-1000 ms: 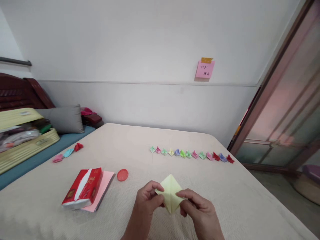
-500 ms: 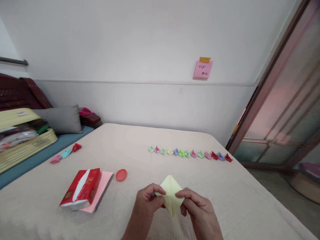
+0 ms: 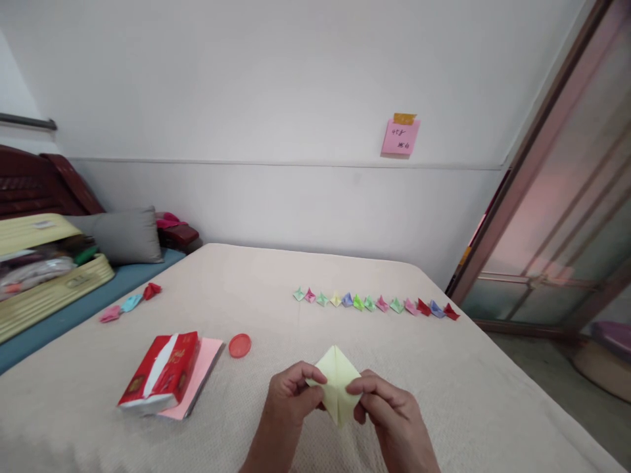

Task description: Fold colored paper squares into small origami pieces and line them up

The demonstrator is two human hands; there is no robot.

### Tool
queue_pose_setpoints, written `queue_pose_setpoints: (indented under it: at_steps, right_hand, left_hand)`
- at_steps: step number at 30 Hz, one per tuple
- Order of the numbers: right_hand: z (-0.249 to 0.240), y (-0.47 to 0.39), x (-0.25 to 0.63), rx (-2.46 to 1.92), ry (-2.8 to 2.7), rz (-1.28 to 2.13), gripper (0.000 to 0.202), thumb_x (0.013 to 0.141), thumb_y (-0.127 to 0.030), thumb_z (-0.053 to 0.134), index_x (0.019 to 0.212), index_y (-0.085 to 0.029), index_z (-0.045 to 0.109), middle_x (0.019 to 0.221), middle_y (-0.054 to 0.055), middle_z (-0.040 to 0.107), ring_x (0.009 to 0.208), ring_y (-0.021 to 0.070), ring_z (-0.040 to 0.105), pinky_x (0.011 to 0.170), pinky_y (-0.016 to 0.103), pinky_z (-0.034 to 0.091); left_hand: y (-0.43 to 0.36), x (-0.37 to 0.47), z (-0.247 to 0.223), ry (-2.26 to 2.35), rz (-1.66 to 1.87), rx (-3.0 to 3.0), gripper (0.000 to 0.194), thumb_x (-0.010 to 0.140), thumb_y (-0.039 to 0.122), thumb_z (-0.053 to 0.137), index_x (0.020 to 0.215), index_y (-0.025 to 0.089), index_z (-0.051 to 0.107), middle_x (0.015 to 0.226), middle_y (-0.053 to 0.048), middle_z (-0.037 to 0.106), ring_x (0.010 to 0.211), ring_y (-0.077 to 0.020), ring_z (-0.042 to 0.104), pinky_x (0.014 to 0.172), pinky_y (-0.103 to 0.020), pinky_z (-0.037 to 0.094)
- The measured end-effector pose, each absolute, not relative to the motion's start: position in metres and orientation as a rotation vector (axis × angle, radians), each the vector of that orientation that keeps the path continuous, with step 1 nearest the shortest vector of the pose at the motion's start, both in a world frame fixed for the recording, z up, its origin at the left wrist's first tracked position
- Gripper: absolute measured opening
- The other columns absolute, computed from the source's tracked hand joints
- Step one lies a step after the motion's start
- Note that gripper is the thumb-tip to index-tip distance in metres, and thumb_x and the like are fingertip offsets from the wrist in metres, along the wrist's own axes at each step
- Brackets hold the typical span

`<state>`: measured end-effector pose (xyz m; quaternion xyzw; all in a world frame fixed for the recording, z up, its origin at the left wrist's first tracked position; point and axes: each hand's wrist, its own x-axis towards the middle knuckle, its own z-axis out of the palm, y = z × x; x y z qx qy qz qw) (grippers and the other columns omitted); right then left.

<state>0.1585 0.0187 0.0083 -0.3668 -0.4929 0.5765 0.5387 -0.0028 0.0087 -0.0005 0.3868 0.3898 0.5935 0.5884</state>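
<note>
A pale yellow folded paper [image 3: 336, 381], diamond-shaped with a crease down its middle, is held up between both hands above the bed cover. My left hand [image 3: 294, 392] pinches its left corner between thumb and fingers. At the right corner, my right hand [image 3: 387, 404] grips the edge, forefinger lying on the front face. The back of the paper and some fingertips are hidden. Beyond the hands, a row of small folded paper pieces [image 3: 370, 303] in several colours runs across the cover.
To the left lie a red tissue pack [image 3: 165, 368] on pink paper sheets [image 3: 204, 374] and a round red lid [image 3: 240, 345]. Three folded papers [image 3: 131, 302] rest near the left edge of the bed cover [image 3: 256, 276]. A pink note [image 3: 400, 137] is taped to the wall.
Both hands keep their hold on the yellow paper. Its lower tip and the right-hand fingers have shifted very slightly.
</note>
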Motion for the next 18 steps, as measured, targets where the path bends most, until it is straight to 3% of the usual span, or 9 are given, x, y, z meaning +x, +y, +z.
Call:
queue_pose_setpoints:
  at_steps: [5, 8, 14, 18]
  right_hand:
    - [0.009, 0.019, 0.156, -0.964, -1.221, 1.278, 0.02, 0.074, -0.029, 0.069, 0.056, -0.018, 0.068, 0.055, -0.001, 0.053, 0.057, 0.0141, 0.047, 0.056, 0.026, 0.033]
    - [0.006, 0.019, 0.153, -1.05, -1.141, 1.292, 0.011, 0.069, -0.029, 0.073, 0.07, -0.018, 0.07, 0.048, -0.004, 0.053, 0.05, 0.0119, 0.045, 0.052, 0.024, 0.033]
    - [0.01, 0.019, 0.148, -0.962, -0.905, 1.421, 0.037, 0.06, -0.02, 0.077, 0.095, -0.02, 0.063, 0.056, -0.005, 0.058, 0.047, 0.0088, 0.044, 0.045, 0.018, 0.032]
    - [0.0, 0.023, 0.148, -0.934, -0.847, 1.654, 0.024, 0.059, -0.02, 0.079, 0.079, -0.014, 0.067, 0.055, -0.001, 0.058, 0.044, 0.0056, 0.038, 0.041, 0.016, 0.026]
  left_hand:
    - [0.008, -0.003, 0.004, 0.979, 1.396, 0.945, 0.009, 0.066, 0.007, 0.061, 0.07, 0.015, 0.066, 0.053, 0.004, 0.064, 0.052, -0.0111, 0.056, 0.054, -0.022, 0.044]
    - [0.009, -0.003, 0.005, 1.002, 1.395, 0.962, 0.009, 0.066, 0.007, 0.06, 0.069, 0.015, 0.065, 0.053, 0.004, 0.063, 0.053, -0.0115, 0.056, 0.056, -0.023, 0.045]
    - [0.008, -0.002, 0.005, 1.011, 1.389, 0.967, 0.009, 0.066, 0.009, 0.059, 0.071, 0.015, 0.063, 0.054, 0.004, 0.062, 0.052, -0.0109, 0.052, 0.054, -0.022, 0.041]
    - [0.006, 0.0, 0.006, 1.055, 1.368, 1.024, 0.009, 0.067, 0.01, 0.057, 0.073, 0.016, 0.061, 0.052, 0.006, 0.055, 0.049, -0.0092, 0.045, 0.051, -0.021, 0.034]
